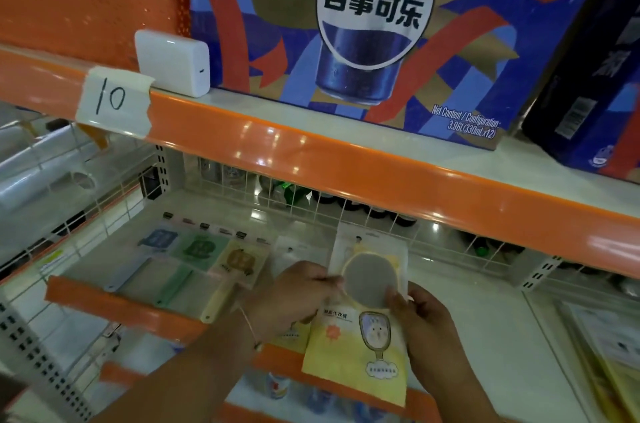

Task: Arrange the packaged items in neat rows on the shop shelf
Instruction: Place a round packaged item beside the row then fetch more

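Placement step under way: both hands, left point(298, 287) and right point(420, 315), pinch a yellow mirror pack point(363, 329) by its edges, above the shelf point(467, 304), right of three laid packs point(204, 252). Next move, likely: lay it flat beside them, edges aligned.

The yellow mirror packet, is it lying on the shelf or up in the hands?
Up in the hands. The yellow mirror packet is pinched by the left hand and right hand, above the shelf.

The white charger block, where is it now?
The white charger block stands on the upper shelf, left of the Pepsi carton, behind the paper tag marked 10.
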`<act>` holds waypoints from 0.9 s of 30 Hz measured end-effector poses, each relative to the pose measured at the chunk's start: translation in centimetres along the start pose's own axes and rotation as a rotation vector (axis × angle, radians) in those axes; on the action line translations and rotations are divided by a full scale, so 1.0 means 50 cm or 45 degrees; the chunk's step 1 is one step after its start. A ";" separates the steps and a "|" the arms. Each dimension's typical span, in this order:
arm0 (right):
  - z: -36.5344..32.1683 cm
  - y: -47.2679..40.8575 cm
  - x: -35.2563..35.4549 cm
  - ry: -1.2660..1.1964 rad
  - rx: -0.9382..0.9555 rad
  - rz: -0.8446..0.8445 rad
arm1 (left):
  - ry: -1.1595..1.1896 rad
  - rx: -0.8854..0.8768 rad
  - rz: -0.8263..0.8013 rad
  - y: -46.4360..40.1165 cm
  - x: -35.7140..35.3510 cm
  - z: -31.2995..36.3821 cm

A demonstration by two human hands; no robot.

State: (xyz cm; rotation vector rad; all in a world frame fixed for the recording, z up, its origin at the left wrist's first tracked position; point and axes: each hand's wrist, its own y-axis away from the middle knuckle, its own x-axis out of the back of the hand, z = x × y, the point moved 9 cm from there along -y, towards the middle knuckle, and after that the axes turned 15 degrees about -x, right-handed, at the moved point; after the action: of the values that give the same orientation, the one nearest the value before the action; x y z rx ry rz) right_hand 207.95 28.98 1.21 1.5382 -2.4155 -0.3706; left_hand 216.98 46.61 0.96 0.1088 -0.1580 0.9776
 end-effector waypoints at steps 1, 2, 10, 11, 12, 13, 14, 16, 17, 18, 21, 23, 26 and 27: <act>0.009 0.000 -0.007 -0.002 -0.035 -0.019 | -0.013 0.012 0.033 0.003 -0.004 -0.004; 0.020 -0.004 -0.008 0.001 -0.061 -0.009 | -0.048 0.012 0.053 0.006 -0.008 -0.005; 0.120 -0.077 0.115 0.040 -0.207 0.408 | -1.219 -0.636 0.210 0.004 0.025 -0.044; 0.128 -0.084 0.115 0.066 -0.227 0.416 | -1.280 -0.656 0.159 0.005 0.023 -0.061; 0.132 -0.091 0.110 0.104 -0.231 0.411 | -1.327 -0.646 0.096 0.005 0.022 -0.082; 0.134 -0.097 0.100 0.155 -0.229 0.398 | -1.386 -0.633 0.047 0.005 0.021 -0.101; 0.136 -0.105 0.087 0.212 -0.223 0.385 | -1.445 -0.622 0.015 0.006 0.020 -0.116; 0.133 -0.115 0.059 0.288 -0.193 0.368 | -1.514 -0.592 -0.070 0.006 0.013 -0.141; 0.131 -0.119 0.047 0.320 -0.183 0.370 | -1.522 -0.576 -0.125 0.005 0.008 -0.150; 0.129 -0.122 0.036 0.368 -0.176 0.380 | -1.532 -0.564 -0.168 0.006 0.004 -0.156; 0.127 -0.131 0.018 0.536 -0.182 0.443 | -1.558 -0.507 -0.248 0.005 0.003 -0.166; 0.128 -0.138 0.012 0.695 -0.210 0.487 | -1.591 -0.466 -0.268 0.004 0.005 -0.166; 0.122 -0.143 -0.004 0.948 -0.163 0.515 | -1.468 -0.538 -0.291 0.005 -0.003 -0.164; 0.120 -0.144 -0.008 0.996 -0.142 0.533 | -1.460 -0.558 -0.266 0.005 -0.002 -0.166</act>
State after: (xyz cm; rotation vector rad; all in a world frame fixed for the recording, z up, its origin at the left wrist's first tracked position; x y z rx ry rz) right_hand 212.12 26.86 -6.92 0.8530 -1.9505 0.1612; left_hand 217.44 48.00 -7.20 0.2673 -1.3754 0.5536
